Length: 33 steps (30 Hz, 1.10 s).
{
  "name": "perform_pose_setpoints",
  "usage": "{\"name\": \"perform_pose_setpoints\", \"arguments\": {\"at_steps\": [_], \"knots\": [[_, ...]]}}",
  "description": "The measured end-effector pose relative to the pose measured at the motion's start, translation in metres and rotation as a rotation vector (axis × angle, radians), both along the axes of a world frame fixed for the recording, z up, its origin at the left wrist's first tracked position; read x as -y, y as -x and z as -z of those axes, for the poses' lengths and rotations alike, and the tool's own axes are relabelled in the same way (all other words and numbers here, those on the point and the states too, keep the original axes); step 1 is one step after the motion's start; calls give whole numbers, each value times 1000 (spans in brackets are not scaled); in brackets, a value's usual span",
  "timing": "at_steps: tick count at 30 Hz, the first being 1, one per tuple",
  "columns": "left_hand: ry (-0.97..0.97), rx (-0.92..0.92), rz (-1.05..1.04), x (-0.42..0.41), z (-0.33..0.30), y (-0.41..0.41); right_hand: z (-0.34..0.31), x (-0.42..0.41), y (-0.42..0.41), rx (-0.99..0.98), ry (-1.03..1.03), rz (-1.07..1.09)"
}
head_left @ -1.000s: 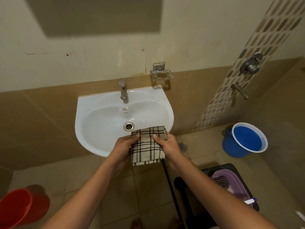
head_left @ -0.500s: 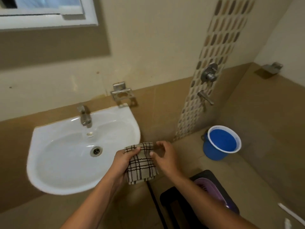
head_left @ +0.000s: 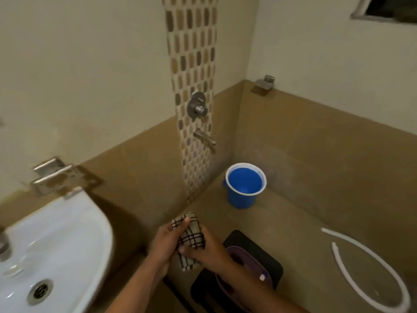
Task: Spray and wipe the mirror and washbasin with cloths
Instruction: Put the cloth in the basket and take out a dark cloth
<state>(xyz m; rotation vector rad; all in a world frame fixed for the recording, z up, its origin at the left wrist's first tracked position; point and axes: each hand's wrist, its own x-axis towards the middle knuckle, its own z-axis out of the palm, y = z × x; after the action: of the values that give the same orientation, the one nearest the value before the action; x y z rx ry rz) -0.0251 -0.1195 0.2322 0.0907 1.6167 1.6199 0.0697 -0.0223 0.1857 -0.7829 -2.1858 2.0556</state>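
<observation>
While the washbasin (head_left: 56, 240) stays at the far left, the left hand (head_left: 165, 243) and the right hand (head_left: 206, 250) both grip the folded checked cloth (head_left: 190, 237) beside its rim. I think a flat, tight fold wipes best.

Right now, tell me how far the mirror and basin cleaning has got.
Done: cannot be judged; the basin looks white and shiny, but that does not prove it was wiped. In hand: the left hand and right hand both grip a folded checked cloth, held off the basin's right side, above the floor. Left: no mirror or spray bottle is in view, so the mirror's state is unknown.
</observation>
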Motion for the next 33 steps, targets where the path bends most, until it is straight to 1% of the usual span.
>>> {"name": "perform_pose_setpoints", "arguments": {"at_steps": [2,4,9,12,14,15,17,18,21,23,25,28,30,33], "knots": [[7,28,64,-18,7,2,10,-11,-3,26,25,103],[16,15,137,-34,11,4,20,-19,-7,55,68,195],[76,-196,392,-66,38,29,30,-30,-19,146,87,375],[96,-255,668,-82,68,53,40,-30,-30,187,98,407],[91,-236,904,-92,87,62,48,-27,-40,206,79,390],[87,-198,1037,-97,96,62,53,-25,-44,220,80,379],[132,-156,1247,-106,113,59,60,-26,-52,255,95,369],[157,-155,1313,-108,121,56,62,-27,-56,279,98,365],[228,-109,1390,-113,137,43,73,-34,-70,342,115,371],[289,-93,1453,-115,150,34,85,-40,-81,387,169,488],[320,-29,1409,-112,163,26,98,-45,-93,357,278,652],[322,137,1151,-109,188,14,121,-49,-104,179,494,930],[295,245,1010,-106,199,1,126,-47,-104,97,642,1090],[278,361,834,-102,209,-23,136,-38,-95,2,771,1110]]}}
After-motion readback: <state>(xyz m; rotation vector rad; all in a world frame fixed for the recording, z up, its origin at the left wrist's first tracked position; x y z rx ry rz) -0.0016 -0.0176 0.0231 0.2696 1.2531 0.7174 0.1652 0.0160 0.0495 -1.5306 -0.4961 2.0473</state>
